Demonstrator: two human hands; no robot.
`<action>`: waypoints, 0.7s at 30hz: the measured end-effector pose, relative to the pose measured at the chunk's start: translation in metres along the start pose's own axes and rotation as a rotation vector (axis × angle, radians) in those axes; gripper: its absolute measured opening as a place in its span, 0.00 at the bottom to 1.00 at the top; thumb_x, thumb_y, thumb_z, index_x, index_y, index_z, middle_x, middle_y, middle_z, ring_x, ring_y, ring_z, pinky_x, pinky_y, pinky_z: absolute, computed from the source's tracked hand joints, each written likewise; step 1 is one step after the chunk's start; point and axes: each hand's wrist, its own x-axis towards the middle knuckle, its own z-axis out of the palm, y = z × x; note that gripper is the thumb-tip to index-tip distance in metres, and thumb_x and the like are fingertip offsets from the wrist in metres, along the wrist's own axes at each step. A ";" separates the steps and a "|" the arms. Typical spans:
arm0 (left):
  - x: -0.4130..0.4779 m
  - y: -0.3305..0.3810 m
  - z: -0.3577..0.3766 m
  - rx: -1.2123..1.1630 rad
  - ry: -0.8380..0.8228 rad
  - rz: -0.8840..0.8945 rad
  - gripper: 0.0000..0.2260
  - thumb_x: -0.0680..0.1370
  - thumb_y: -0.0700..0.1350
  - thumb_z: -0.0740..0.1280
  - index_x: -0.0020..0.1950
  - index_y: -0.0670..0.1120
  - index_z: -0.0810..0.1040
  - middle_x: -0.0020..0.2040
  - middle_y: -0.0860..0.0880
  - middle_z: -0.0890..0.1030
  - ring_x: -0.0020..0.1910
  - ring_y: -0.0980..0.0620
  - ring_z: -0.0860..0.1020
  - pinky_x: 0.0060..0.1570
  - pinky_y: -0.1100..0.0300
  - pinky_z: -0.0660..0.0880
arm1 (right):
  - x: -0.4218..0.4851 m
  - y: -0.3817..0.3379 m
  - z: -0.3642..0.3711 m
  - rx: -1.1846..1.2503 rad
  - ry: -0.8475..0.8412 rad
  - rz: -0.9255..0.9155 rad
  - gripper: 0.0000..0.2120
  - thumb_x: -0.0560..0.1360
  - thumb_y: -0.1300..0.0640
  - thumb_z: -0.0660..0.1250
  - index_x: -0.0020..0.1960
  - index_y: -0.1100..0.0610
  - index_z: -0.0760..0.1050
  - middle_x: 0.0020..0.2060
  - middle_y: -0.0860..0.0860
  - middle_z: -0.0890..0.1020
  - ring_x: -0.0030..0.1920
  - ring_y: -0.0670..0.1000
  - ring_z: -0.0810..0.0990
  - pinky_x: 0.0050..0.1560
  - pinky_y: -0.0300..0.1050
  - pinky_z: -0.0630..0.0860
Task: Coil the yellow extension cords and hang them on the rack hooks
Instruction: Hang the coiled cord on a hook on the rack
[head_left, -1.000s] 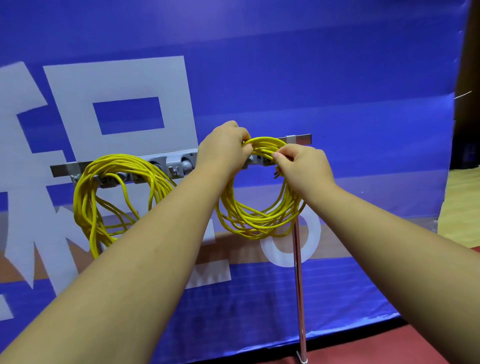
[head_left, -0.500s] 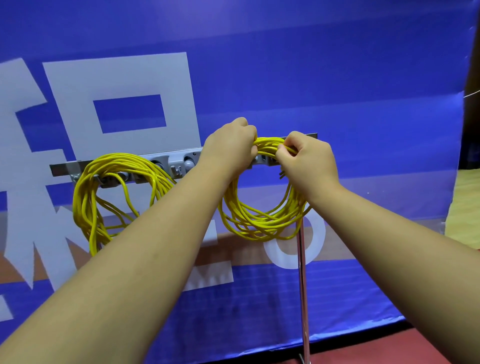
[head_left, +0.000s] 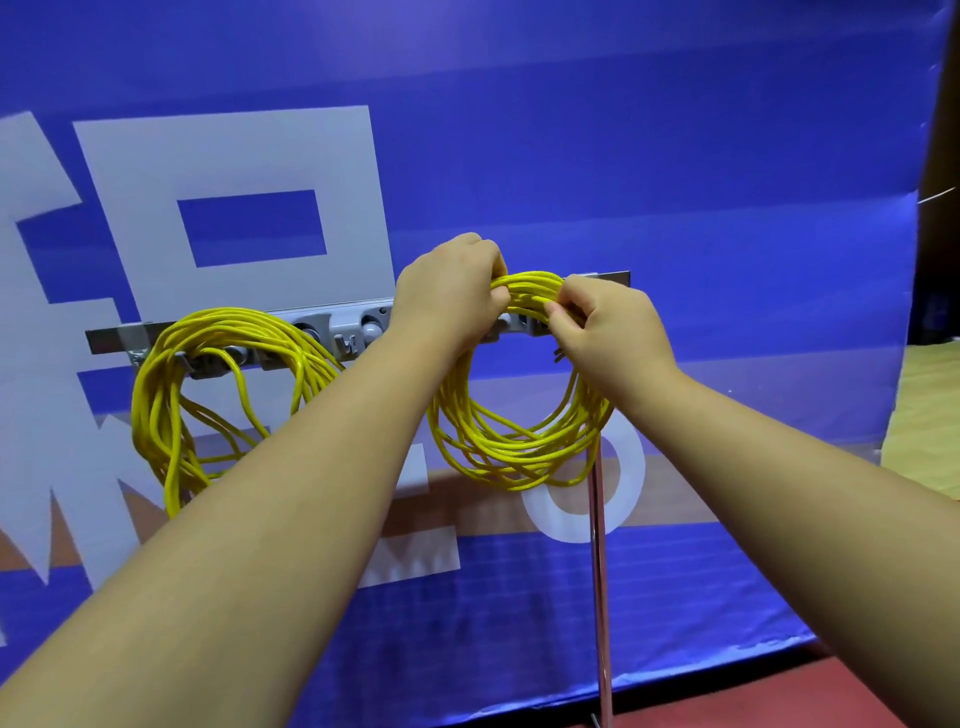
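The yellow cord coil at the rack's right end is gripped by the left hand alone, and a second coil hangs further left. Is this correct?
No. The head view shows both the left hand and the right hand holding that cord coil; the rest is correct.

One wide-angle camera (the only view here) sits on the person's head and faces forward and a little downward, along both bare forearms. The left hand (head_left: 447, 296) and right hand (head_left: 608, 327), gripping the yellow cord coil (head_left: 519, 449), land near frame centre, close in front of the lens. Behind them the rack rail (head_left: 353, 325) runs across a blue banner (head_left: 675, 156) that fills most of the frame; red floor (head_left: 779, 696) shows at the bottom right.
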 end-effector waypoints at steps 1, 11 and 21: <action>0.001 -0.002 -0.001 -0.024 -0.015 -0.007 0.08 0.77 0.52 0.66 0.53 0.54 0.82 0.50 0.53 0.79 0.48 0.48 0.78 0.46 0.52 0.78 | 0.001 0.000 0.001 -0.008 0.012 0.016 0.12 0.82 0.50 0.65 0.43 0.56 0.74 0.34 0.51 0.77 0.36 0.57 0.74 0.34 0.54 0.73; 0.002 -0.008 0.001 -0.109 0.001 -0.045 0.07 0.79 0.50 0.65 0.54 0.52 0.80 0.49 0.53 0.77 0.47 0.48 0.78 0.47 0.49 0.79 | 0.009 -0.010 0.013 -0.046 0.103 0.110 0.14 0.84 0.47 0.62 0.47 0.56 0.76 0.35 0.54 0.80 0.38 0.59 0.77 0.34 0.51 0.72; 0.006 -0.021 0.005 -0.105 -0.032 0.064 0.10 0.81 0.54 0.68 0.62 0.56 0.80 0.54 0.52 0.77 0.53 0.49 0.77 0.50 0.48 0.78 | 0.038 -0.015 0.009 -0.390 -0.040 0.042 0.20 0.84 0.39 0.62 0.52 0.53 0.82 0.47 0.51 0.71 0.41 0.58 0.73 0.36 0.47 0.65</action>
